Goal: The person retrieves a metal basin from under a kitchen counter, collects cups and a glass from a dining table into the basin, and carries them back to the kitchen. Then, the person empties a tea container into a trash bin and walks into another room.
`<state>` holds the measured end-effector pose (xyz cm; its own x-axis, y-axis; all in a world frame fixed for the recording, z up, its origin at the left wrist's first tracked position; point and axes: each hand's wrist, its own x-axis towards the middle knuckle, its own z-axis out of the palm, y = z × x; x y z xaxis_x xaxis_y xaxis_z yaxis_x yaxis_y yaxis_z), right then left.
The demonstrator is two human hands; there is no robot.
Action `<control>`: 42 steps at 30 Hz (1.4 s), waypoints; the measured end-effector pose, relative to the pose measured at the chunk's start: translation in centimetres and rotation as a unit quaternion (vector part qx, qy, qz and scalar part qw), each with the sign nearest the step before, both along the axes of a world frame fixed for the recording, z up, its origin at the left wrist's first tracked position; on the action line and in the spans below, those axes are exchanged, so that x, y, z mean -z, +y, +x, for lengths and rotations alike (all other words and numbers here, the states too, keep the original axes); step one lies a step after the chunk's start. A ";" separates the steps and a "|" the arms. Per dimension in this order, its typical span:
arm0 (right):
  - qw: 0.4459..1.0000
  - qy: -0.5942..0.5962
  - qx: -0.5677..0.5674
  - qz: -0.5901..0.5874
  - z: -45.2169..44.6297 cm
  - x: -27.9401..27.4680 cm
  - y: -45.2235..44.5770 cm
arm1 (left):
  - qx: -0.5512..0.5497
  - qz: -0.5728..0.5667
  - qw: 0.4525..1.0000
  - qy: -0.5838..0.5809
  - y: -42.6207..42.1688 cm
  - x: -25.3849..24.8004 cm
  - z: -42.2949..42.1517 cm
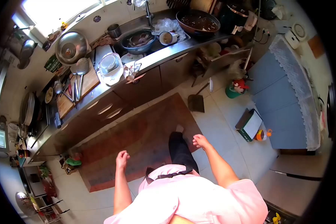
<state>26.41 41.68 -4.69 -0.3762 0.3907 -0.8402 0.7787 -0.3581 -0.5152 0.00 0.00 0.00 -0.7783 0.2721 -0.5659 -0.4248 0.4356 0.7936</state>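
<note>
My left hand (122, 159) hangs over the dark red floor mat (138, 138) with its fingers curled in. Nothing shows in it. My right hand (201, 141), also loosely closed and bare of any object, is above the mat's right edge, beside my trouser leg (181, 151). Neither hand touches the counter. Along the steel counter (147, 59) ahead are a sink with a basin (138, 42), a white mug (168, 37) tipped toward me, and a plastic container (110, 66). A skimmer (82, 67) lies on a wooden cutting board (65, 102) to the left.
A large wok (198, 22) stands at the counter's right end. On the tiled floor are a dustpan (196, 103), a green bucket (233, 92) and an open box (249, 125). A blue refrigerator (280, 93) with a lace cover bounds the right side. Cabinet doors (138, 87) line the counter's front.
</note>
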 end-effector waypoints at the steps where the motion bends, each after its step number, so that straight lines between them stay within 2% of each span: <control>1: 1.000 0.012 0.005 0.000 -0.8 -0.5 0.6 | -0.002 -0.002 1.000 -0.010 -0.5 0.3 2.2; 2: 0.999 0.041 0.011 0.004 -1.8 -0.8 1.3 | -0.027 0.029 0.999 -0.036 -2.2 2.6 4.8; 3: 0.993 0.102 0.020 -0.062 -12.9 4.2 3.9 | -0.050 -0.010 0.998 -0.024 -2.4 3.0 -1.9; 4: 0.990 0.127 0.028 -0.061 -15.3 5.0 7.5 | 0.014 -0.074 0.997 -0.035 -1.9 5.3 -0.2; 5: 0.982 0.167 0.039 -0.078 -17.5 5.4 10.6 | -0.021 -0.167 0.967 -0.191 -2.0 6.0 2.2; 6: 0.990 0.129 0.028 -0.058 -20.0 2.7 12.8 | -0.024 -0.178 0.962 -0.205 -1.7 5.4 4.2; 7: 0.986 0.138 0.044 -0.087 -23.0 1.2 14.0 | -0.018 -0.205 0.950 -0.236 -1.7 4.8 5.0; 10: 0.958 0.209 0.120 -0.156 -30.9 0.6 20.0 | -0.022 -0.265 0.903 -0.338 -0.2 2.9 8.7; 14: 0.909 0.282 0.257 -0.167 -40.3 0.8 27.1 | -0.109 -0.271 0.899 -0.327 7.0 0.1 6.4; 16: 0.849 0.307 0.377 -0.208 -43.6 0.6 29.3 | -0.062 -0.249 0.928 -0.271 9.6 0.5 4.2; 18: 0.812 0.331 0.416 -0.242 -45.4 1.5 30.9 | -0.042 -0.225 0.941 -0.248 11.9 1.2 1.6; 19: 0.799 0.314 0.444 -0.258 -46.0 1.0 31.5 | -0.019 -0.196 0.955 -0.223 12.9 1.6 0.1; 23: 0.754 0.322 0.487 -0.302 -44.6 3.0 30.8 | 0.071 -0.215 0.954 -0.195 16.7 2.2 -6.3; 25: 0.793 0.320 0.447 -0.263 -41.3 3.2 30.8 | 0.109 -0.231 0.943 -0.213 18.9 2.8 -9.3; 27: 0.805 0.333 0.448 -0.200 -36.6 2.7 30.6 | 0.188 -0.235 0.937 -0.175 18.8 3.9 -11.9; 28: 0.816 0.302 0.465 -0.165 -34.6 1.5 30.8 | 0.208 -0.244 0.930 -0.178 19.5 4.6 -13.2; 30: 0.813 0.324 0.472 -0.106 -31.1 1.8 32.1 | 0.220 -0.186 0.939 -0.186 21.8 5.7 -16.3; 33: 0.804 0.312 0.506 0.030 -28.1 2.6 33.9 | 0.357 -0.222 0.901 -0.108 33.4 1.9 -18.4; 34: 0.814 0.310 0.486 0.071 -27.2 3.0 34.0 | 0.351 -0.228 0.898 -0.136 32.5 6.1 -19.4; 35: 0.817 0.310 0.479 0.084 -26.6 2.9 33.8 | 0.428 -0.189 0.882 -0.059 38.6 3.3 -18.4; 36: 0.830 0.293 0.462 0.107 -26.7 2.8 33.6 | 0.459 -0.181 0.868 -0.062 41.6 4.1 -18.5; 37: 0.817 0.307 0.483 0.078 -27.0 2.3 33.1 | 0.460 -0.138 0.873 -0.084 44.3 5.3 -18.6; 38: 0.806 0.331 0.478 0.111 -27.3 2.5 32.4 | 0.457 -0.095 0.878 -0.106 46.6 6.5 -18.4; 39: 0.813 0.340 0.463 0.098 -27.2 2.2 31.8 | 0.449 -0.064 0.886 -0.096 49.6 5.7 -17.0; 40: 0.799 0.369 0.471 0.062 -27.1 2.5 31.1 | 0.485 -0.051 0.868 -0.090 52.4 5.8 -16.1; 41: 0.784 0.398 0.475 0.027 -26.8 2.8 30.5 | 0.512 -0.017 0.856 -0.071 53.6 8.1 -16.0; 42: 0.784 0.403 0.471 0.019 -26.4 2.3 30.0 | 0.501 -0.017 0.863 -0.064 55.9 7.0 -14.2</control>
